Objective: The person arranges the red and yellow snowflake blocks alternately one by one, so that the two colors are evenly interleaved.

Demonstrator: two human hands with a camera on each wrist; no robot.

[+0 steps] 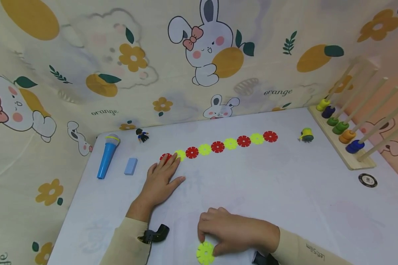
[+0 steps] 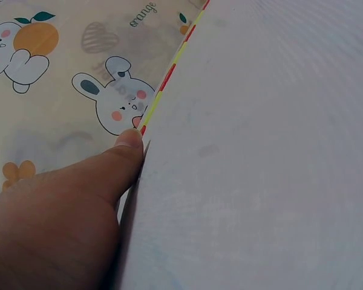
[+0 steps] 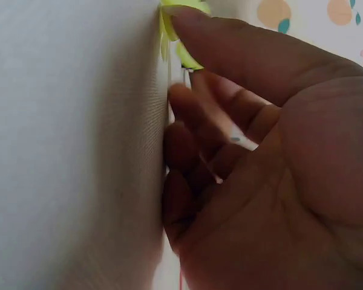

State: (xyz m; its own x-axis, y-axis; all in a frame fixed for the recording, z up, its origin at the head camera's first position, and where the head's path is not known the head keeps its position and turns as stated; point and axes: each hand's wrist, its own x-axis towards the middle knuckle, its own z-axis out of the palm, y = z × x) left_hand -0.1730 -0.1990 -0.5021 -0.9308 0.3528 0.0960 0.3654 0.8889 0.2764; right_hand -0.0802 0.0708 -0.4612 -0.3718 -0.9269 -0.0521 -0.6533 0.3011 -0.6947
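A row of red and yellow notched plastic discs lies across the white table, the colours alternating. My left hand rests with straight fingers on the row's left end, partly covering a red disc and a yellow disc. Near the front of the table, my right hand pinches a separate yellow notched disc between thumb and forefinger. The right wrist view shows the thumb against the yellow disc's edge, the other fingers curled at the tabletop. Seen edge-on in the left wrist view, the row runs beyond the left thumb.
A blue toy microphone, a blue block and a small dark figurine lie at the left. Toward the right are a green-and-yellow toy, a wooden peg stand with coloured beads and a black-and-white round chip. Patterned cloth hangs behind.
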